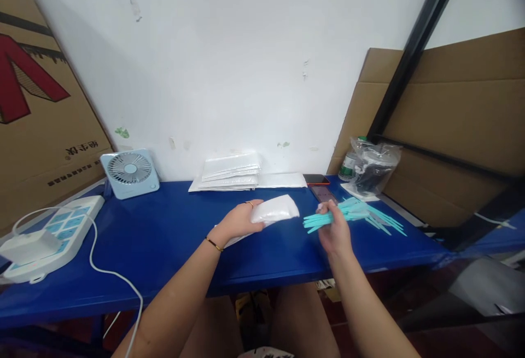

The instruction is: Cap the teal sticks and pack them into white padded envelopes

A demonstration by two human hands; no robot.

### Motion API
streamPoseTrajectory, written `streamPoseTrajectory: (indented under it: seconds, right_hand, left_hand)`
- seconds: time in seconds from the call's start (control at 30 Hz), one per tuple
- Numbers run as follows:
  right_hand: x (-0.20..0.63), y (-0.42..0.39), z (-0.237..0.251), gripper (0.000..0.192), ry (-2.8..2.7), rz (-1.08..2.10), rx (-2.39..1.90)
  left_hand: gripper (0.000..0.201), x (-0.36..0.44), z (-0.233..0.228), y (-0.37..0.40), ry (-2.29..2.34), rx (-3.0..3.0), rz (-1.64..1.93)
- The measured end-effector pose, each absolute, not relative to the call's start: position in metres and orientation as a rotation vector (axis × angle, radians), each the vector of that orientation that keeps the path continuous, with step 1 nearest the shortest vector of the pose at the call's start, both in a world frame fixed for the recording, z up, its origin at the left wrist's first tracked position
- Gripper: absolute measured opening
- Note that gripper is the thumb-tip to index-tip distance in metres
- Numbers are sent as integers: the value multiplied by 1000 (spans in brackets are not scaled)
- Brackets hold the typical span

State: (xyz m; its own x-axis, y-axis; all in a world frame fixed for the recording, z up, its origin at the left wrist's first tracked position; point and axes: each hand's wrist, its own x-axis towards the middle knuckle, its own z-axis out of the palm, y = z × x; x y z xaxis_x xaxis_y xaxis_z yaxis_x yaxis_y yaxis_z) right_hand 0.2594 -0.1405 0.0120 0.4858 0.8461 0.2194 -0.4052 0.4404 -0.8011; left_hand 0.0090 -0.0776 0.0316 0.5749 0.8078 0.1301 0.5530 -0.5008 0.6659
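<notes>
Turquoise plastic strips (328, 217), thin and flat, are bunched in the right hand (334, 230) just right of centre on the blue table top (156, 238), with more of the same loose strips (379, 217) fanned on the table just to the right of it. The bunch is pinched only at one end between fingers and thumb, so the free ends splay to the left; a loose pinch could let some slide out and scatter, or catch on the pile beside it. The left hand (240, 219) is closed round a soft white plastic pouch (274, 210), palm down, wrist low over the table; the limp pouch could sag or fold shut. Both forearms reach forward from the near edge. At the far edge lie a stack of white envelopes (232, 172) and a dark phone (316, 179).
</notes>
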Motion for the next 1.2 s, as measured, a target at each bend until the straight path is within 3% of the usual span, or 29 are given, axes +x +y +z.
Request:
streamPoseTrajectory:
  seconds: [0.27,0.5,0.77,1.2]
  right_hand:
    - [257,-147,94,34,-1023,882,-747]
    - [242,-129,159,32,-1160,669,-577]
    - [215,-126,164,28,-1462,763,-741]
    - [198,-116,182,27,-1894,1025,-904]
  left_hand:
    - [50,28,46,-80,402,1144,530]
    - [55,49,48,-89,173,1175,424]
    - [54,57,55,-89,68,1073,523]
    - [70,59,52,-87,-57,989,621]
